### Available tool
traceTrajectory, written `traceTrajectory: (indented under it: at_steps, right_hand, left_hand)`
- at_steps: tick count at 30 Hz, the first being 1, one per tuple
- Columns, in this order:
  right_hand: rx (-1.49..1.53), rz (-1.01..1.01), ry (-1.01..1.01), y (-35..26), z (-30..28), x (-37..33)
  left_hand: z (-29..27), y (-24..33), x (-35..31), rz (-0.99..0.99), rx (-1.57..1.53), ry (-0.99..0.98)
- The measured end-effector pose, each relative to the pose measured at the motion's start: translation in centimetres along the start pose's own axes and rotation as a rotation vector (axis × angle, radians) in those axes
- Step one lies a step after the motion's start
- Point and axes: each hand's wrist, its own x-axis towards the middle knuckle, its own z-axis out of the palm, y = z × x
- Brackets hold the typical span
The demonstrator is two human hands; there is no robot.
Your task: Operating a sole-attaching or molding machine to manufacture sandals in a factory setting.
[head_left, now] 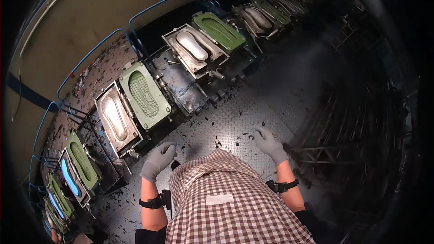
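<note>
Grip on both sides looks empty: left hand half curled with a gap at the thumb, right hand loosely spread, palm down as far as I can tell. Both gloved in grey, held clear of the metal, elbows bent either side of the checked apron.

Nearest thing is the mould up and left of the left hand, not touched: silver half with a bright sole-shaped area, green half with a ribbed sole-shaped recess. They lie side by side, apparently hinged along the shared edge, both faces up, presumably so both cavities can be got at. Stub handle points to the walkway, likely for reach from where the person stands.

Next mould up the line is laid out the same way. Down the line, lower left, another holds a blue sole-shaped piece. Blue rails run behind, probably as a guard. Tread-plate floor has dark scraps on it.
</note>
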Motion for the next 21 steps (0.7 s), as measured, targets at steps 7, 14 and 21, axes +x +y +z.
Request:
traceTrajectory:
  at_steps: [7, 14, 21]
  right_hand:
    - [0.465, 0.301, 0.481, 11.3, -16.4, 0.0]
    - [0.34, 0.334, 0.688, 17.8, -29.7, 6.3]
    - [0.273, 0.561, 0.86, 22.8, -42.5, 10.2]
  left_hand:
    - [14.9, 18.3, 16.4, 0.602, 0.458, 0.045]
    - [26.8, 45.1, 26.8, 0.323, 0.023, -0.378]
    - [38.8, 71.2, 34.8, 1.694, -0.842, -1.613]
